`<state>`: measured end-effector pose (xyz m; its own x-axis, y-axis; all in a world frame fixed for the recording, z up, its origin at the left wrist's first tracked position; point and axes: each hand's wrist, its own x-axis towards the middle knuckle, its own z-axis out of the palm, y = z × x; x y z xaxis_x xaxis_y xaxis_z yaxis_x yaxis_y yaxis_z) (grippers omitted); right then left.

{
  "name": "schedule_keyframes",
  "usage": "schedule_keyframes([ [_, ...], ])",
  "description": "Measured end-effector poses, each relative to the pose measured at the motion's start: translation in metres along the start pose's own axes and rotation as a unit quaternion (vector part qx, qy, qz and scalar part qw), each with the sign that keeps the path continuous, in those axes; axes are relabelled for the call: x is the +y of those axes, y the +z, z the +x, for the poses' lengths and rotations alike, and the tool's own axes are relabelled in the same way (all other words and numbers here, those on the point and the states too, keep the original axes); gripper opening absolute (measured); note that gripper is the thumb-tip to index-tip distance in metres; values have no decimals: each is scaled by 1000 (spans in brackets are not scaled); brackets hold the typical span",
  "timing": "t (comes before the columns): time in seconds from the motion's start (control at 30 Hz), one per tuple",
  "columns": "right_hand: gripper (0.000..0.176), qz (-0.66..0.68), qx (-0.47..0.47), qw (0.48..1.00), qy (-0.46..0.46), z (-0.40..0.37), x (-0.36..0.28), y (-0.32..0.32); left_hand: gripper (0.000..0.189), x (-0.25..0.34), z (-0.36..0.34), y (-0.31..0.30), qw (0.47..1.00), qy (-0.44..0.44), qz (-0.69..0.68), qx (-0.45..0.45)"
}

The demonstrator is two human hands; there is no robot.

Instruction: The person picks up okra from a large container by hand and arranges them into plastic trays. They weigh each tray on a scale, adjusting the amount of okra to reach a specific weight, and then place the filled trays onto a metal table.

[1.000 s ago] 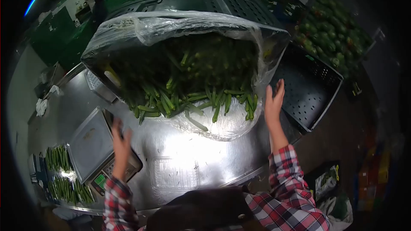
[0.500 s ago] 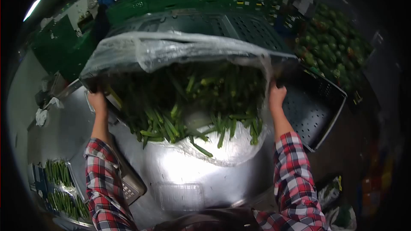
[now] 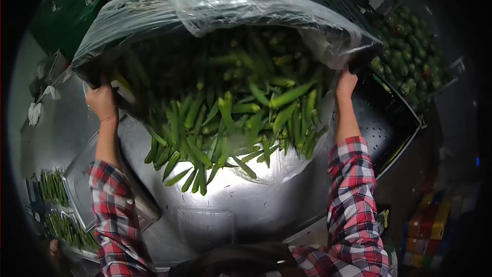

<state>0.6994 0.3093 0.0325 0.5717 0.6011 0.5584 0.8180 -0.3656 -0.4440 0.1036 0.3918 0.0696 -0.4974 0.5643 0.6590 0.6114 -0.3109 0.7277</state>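
Note:
A dark crate [image 3: 365,57] is tilted towards me, its mouth facing down at the table. Clear plastic lining [image 3: 241,5] folds over its upper rim. My left hand [image 3: 104,101] is wrapped round the crate's left side, and my right hand [image 3: 346,83] grips the right side. Green okra pods [image 3: 225,113] spill from the crate onto the shiny metal table [image 3: 287,210]. Some pods lie at the front of the heap, with part of the plastic sheet beneath them. The crate's deep inside is in shadow, and my fingertips are hidden.
On the left are a scale with a metal platform [image 3: 82,179] and packs of okra [image 3: 72,231]. A faint clear plastic tray [image 3: 205,225] lies near me. To the right are a black perforated crate [image 3: 384,118], a pile of green produce [image 3: 410,46] and coloured boxes [image 3: 428,220].
More okra has slid out of the crate and spread towards me on the table. Both hands still hold the crate, which appears higher and larger in view; my view has tipped downward.

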Motion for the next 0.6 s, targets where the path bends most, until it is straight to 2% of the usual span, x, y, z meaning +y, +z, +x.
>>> schedule_keyframes([
  [0.03, 28, 99, 12, 995, 28, -2, 3, 5, 28, 20, -6, 0, 1000, -6, 10, 3],
  [0.07, 30, 126, 2, 991, 33, -1, 9, 4, 28, 33, -9, 1, 1000, -12, 19, 9],
  [0.1, 31, 155, 14, 988, 21, 7, 10, 10, 28, 36, -11, 6, 996, -83, -25, 13],
  [0.13, 32, 184, 25, 983, 7, 16, 12, 17, 29, 29, -12, 15, 997, 36, 9, 68],
  [0.2, 31, 205, 60, 976, -33, 17, 16, 26, 29, 33, -12, 21, 999, -26, -14, 46],
  [0.27, 31, 190, 84, 976, -62, 13, 16, 31, 29, 10, 1, 11, 994, 68, 49, 77],
  [0.33, 32, 157, 81, 983, -55, 17, 22, 36, 31, 12, 4, 11, 994, 56, 74, 61],
  [0.43, 38, 155, -7, 986, 57, 26, 19, 26, 35, 16, 2, 7, 998, 12, 68, -9],
  [0.47, 40, 130, -47, 989, 48, 25, 18, 21, 36, 12, 6, -3, 990, -9, 98, -98],
  [0.5, 43, 104, -86, 990, 36, 24, 16, 16, 39, 18, 1, -9, 991, 5, 37, -129],
  [0.53, 44, 163, -106, 980, 38, 19, 12, 3, 43, 30, -5, -16, 987, 23, -24, -158],
  [0.57, 46, 223, -126, 966, 40, 8, 9, -12, 57, 43, -20, -30, 984, -11, -33, -174],
  [0.6, 48, 282, -147, 947, 41, -7, 6, -32, 61, 34, -43, -45, 987, -46, 2, -152],
])
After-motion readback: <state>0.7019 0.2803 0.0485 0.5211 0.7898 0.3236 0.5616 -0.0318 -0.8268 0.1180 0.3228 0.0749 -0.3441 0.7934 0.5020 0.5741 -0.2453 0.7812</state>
